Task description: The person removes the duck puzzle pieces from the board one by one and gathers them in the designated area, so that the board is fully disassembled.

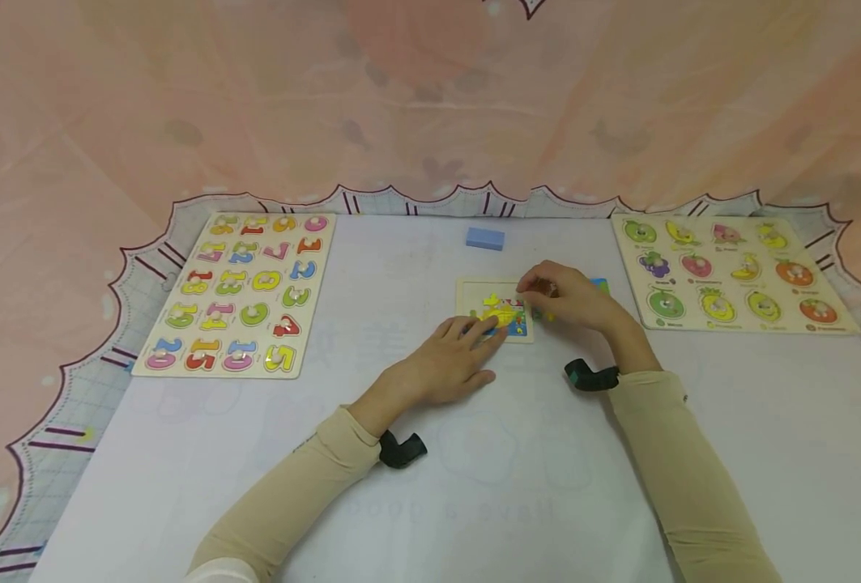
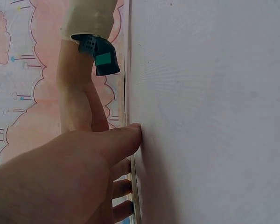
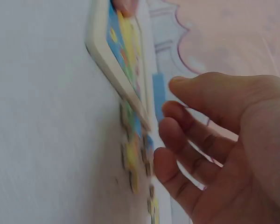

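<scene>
A small wooden jigsaw board (image 1: 476, 290) lies on the white table, with yellow and blue puzzle pieces (image 1: 501, 312) in its lower right part. My left hand (image 1: 446, 364) rests with spread fingers on the board's lower left side. In the left wrist view its thumb (image 2: 130, 137) touches the tabletop. Over the board's right edge is my right hand (image 1: 572, 300). The right wrist view shows its fingers (image 3: 170, 133) loosely bent and apart from the thumb, with nothing visible between them. Loose jigsaw pieces (image 3: 132, 158) lie beside the board, partly hidden under the right hand in the head view.
A number puzzle board (image 1: 233, 295) lies on the left, and a fruit puzzle board (image 1: 736, 275) on the right. Behind the jigsaw is a blue block (image 1: 484, 238). A blue piece (image 1: 601, 285) shows just past the right hand. A peach patterned cloth (image 1: 430, 105) hangs behind the table.
</scene>
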### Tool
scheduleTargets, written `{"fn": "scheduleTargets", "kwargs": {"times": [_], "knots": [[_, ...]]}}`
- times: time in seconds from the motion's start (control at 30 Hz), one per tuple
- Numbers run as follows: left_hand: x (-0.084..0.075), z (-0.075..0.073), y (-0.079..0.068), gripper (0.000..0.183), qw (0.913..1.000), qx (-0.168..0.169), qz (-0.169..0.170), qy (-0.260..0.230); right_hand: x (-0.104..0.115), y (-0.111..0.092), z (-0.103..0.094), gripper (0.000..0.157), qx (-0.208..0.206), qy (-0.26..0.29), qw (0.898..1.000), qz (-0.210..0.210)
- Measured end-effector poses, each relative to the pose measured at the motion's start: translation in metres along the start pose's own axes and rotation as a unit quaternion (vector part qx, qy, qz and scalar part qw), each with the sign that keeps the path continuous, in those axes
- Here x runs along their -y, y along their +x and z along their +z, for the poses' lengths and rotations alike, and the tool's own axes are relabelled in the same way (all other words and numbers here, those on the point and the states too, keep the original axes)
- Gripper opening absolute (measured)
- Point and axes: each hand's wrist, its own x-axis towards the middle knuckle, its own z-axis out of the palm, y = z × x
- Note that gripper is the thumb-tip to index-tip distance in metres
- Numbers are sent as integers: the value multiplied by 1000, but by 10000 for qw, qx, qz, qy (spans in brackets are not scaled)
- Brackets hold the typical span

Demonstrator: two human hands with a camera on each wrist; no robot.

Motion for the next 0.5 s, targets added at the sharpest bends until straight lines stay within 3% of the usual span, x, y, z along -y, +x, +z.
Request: {"fn": "scheduleTargets", "kwargs": {"times": [0.17,0.5], "knots": [[0,0,1,61,10000,3,22,20,8,3,8,24,172,110,9998,-74],[1,2,1,61,10000,-69,29,59,14,8,19,33,423,-424,9982,-36]]}}
